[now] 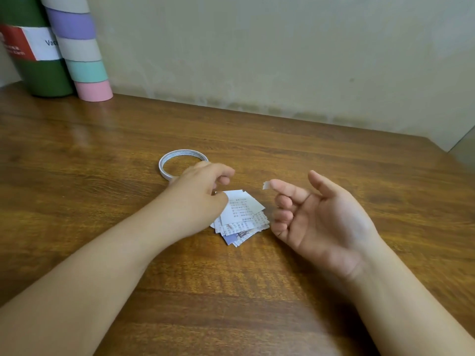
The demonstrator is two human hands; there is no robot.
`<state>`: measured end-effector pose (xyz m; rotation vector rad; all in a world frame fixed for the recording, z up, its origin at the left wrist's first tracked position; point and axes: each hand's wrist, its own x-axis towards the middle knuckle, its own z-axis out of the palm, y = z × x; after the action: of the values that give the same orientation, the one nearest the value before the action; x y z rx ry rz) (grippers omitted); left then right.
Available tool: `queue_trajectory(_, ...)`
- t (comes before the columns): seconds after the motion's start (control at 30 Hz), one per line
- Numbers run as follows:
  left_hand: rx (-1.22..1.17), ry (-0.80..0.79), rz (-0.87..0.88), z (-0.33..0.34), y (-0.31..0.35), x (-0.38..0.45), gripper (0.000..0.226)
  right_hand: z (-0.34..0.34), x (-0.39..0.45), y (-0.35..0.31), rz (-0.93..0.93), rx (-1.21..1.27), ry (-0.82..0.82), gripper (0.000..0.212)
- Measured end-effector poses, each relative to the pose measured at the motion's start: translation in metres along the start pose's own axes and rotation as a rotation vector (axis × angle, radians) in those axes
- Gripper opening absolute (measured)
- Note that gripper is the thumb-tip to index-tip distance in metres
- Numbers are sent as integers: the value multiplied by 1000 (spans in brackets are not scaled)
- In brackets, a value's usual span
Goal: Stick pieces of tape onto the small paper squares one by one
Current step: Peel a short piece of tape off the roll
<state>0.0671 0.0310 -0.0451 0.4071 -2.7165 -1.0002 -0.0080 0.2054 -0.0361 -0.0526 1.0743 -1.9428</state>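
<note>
Nearest on the desk (231,291), the paper squares (241,217) lie heaped between both hands. Left hand (200,194) rests on the heap's 9 o'clock edge, fingers curled, hold unclear. Right hand (321,214), palm up, fingers loosely curled, carries a tape piece (266,185) on one fingertip. Tape roll (183,167) lies at 11 o'clock.

Free room and obstacles, placed relative to the pile of paper squares (241,217). Left hand (203,191) covers the pile's left edge; right hand (316,217) hovers palm-up just right of it, a bit of tape (266,185) on one fingertip. Tape roll (183,166) lies behind-left, near. Two upright cylinders (64,47) stand far behind-left against the wall. Bare table (231,291) lies open nearer the viewer, and far right.
</note>
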Motion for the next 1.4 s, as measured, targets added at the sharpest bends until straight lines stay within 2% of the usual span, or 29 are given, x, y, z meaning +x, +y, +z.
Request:
queue_trajectory(0.07,225,42,7,1,-6,3,37,-2,0,-1,1,52,4,62)
queue_trajectory(0.1,287,24,-7,3,-8,4,41,-2,1,-2,-7,57,8,59)
queue_trajectory(0.2,371,-79,-49,7,-11,6,59,-1,1,-1,-37,42,23,53)
queue_trajectory(0.27,385,-89,-36,9,-13,6,57,-1,1,0,-52,25,25,53)
queue_trajectory(0.37,320,-52,4,11,-13,5,34,-1,0,-1,-74,-2,18,53)
queue_trajectory(0.53,169,91,75,10,-11,4,16,-2,0,-4,-105,-53,15,54)
queue_trajectory(0.67,-149,174,-14,2,-3,0,14,-1,-2,-7,-121,-106,18,52)
queue_trajectory(0.73,-265,152,-87,-1,3,-3,11,-1,-4,-9,-131,-119,23,52)
queue_trajectory(0.83,-322,56,-131,-4,13,-9,22,-2,-6,-11,-143,-126,25,52)
queue_trajectory(0.97,-221,31,-93,-13,18,-31,19,-1,-7,-13,-162,-122,28,50)
queue_trajectory(1.1,-182,-36,-147,-6,14,-60,15,1,-8,-12,-177,-146,35,49)
queue_trajectory(1.17,-80,-16,-142,1,8,-69,12,2,-9,-11,-176,-163,40,48)
queue_trajectory(1.3,130,-1,-31,6,4,-85,4,3,-11,-8,-121,-224,26,50)
queue_trajectory(1.4,152,-14,65,8,-6,-93,13,5,-15,-8,5,-324,13,45)
